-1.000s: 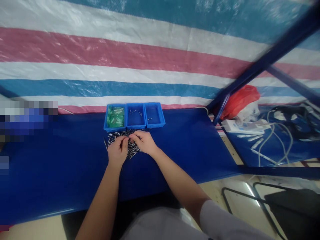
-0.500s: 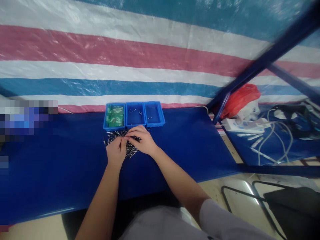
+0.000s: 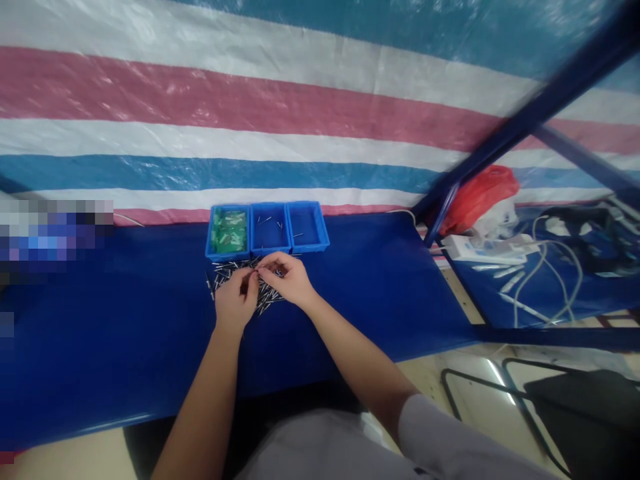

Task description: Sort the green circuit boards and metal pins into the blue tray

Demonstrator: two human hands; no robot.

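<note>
My left hand (image 3: 237, 297) and my right hand (image 3: 287, 277) meet fingertip to fingertip above a heap of thin black-and-silver rods (image 3: 269, 298) on the blue table. Both hands are closed in a pinch. Whatever lies between the fingertips is too small to make out. Just beyond the heap stand three blue bins side by side. The left bin (image 3: 209, 235) holds clear and green small pieces (image 3: 231, 230). In the middle bin (image 3: 270, 235) lie a few thin rods, and the right bin (image 3: 309, 227) has one thin rod near its left side.
The blue tabletop (image 3: 125, 333) runs left and right of the heap. A striped tarp (image 3: 320, 120) hangs behind it. On the right are a blue metal frame (image 3: 480, 140), a red plastic bag (image 3: 483, 197), a white power strip (image 3: 480, 248) with cables, and a dark chair (image 3: 585, 413).
Both hands stay together over the heap. The fingers have shifted slightly, with the right thumb and index finger bent a bit differently. The bins look unchanged.
</note>
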